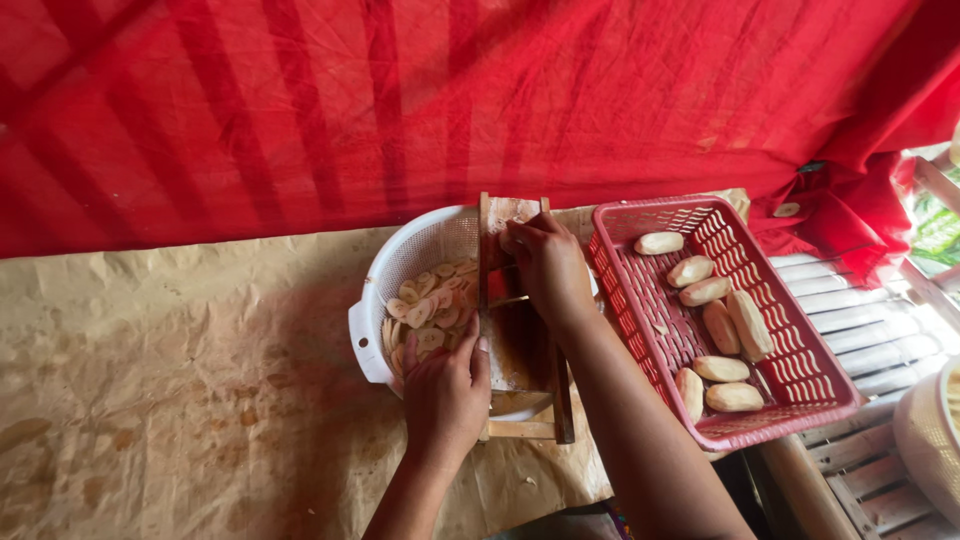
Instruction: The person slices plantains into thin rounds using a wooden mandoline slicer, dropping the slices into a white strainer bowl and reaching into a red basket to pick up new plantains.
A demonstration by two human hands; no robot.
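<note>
Hands: left (446, 392) gripping one wooden slicer (520, 340), right (548, 262) pressing it; seven peeled pieces (720, 325) in basket (640, 310).

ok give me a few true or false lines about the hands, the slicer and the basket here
1. The right hand presses on the wooden slicer. True.
2. The left hand rests in the red basket. False: it grips the slicer's near end.
3. The white bowl holds slices. True.
4. The basket is empty. False: it holds several peeled pieces.
5. The slicer lies across the bowl. True.
</note>
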